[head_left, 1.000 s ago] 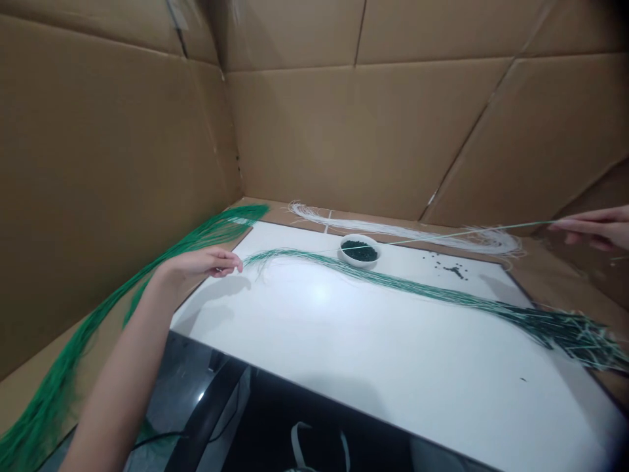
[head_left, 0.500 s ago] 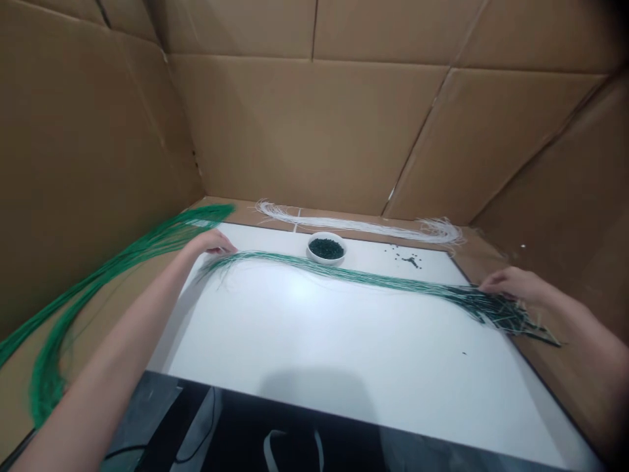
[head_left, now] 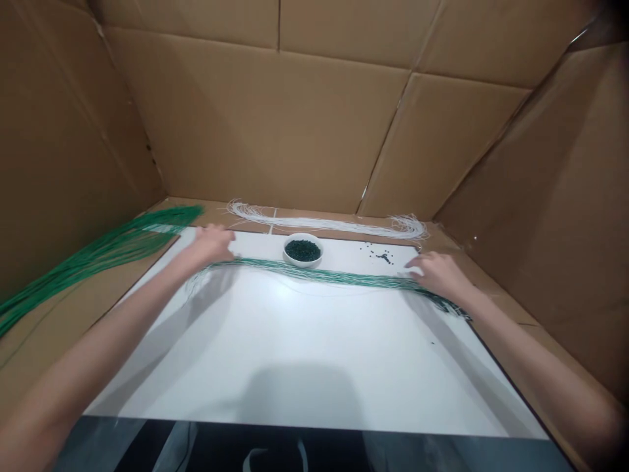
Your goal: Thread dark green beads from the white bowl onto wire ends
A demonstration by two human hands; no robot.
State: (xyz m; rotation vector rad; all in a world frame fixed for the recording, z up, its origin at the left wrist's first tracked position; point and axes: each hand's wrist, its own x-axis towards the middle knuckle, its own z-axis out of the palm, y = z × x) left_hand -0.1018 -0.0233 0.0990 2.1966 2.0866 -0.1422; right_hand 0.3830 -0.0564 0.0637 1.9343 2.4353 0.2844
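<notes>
Head view: 2 bare hands, 1 bowl & 3 strand bundles can be counted; indiv. strands & beads too many/small to count. The task bundle, green [head_left: 324, 275], is laid L-to-R across the white surface [head_left: 304, 341], just nearer than the bowl [head_left: 293, 264]. Its L end is met by the L hand [head_left: 215, 242], fingers curled down; its R end by the R hand [head_left: 437, 272], fingers bent. Whether either grip is closed on strands or loose can't be made out.

Bundle is thin, wiry, darker twd R end. Bowl is round, white, filled w/ dark green beads [head_left: 303, 250]; more beads [head_left: 384, 258] are scattered to its R. A white bundle [head_left: 319, 224] is set behind, frayed at both ends. Walls [head_left: 255, 124] are made of creased brown cardboard.

Bundle's ends are partly covered by hands; the L-side green bundle [head_left: 122, 246] is cut off by frame edge.
</notes>
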